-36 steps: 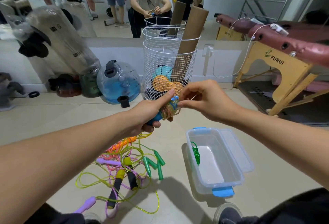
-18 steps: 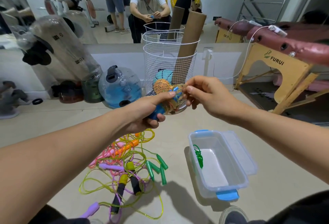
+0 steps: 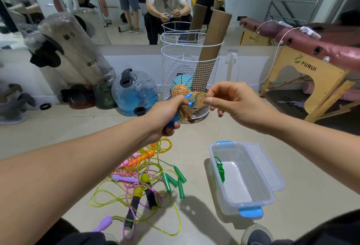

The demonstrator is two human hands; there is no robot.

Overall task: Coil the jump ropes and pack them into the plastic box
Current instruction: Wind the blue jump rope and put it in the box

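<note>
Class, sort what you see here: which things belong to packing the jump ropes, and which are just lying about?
Belongs to the job:
- blue-handled rope, gripped by the left hand, pinched by the right hand
- rope pile on the floor
- plastic box, green rope inside

Lying about:
- wire basket
- cardboard tube
- blue water ball

Clear glossy plastic box (image 3: 259, 186) with blue clips, translucent shiny jump ropes (image 3: 140, 184), white wire basket (image 3: 190, 73).

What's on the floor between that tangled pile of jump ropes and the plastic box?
Nothing: in the head view, bare floor separates the rope pile, green handles nearest, from the plastic box.
</note>
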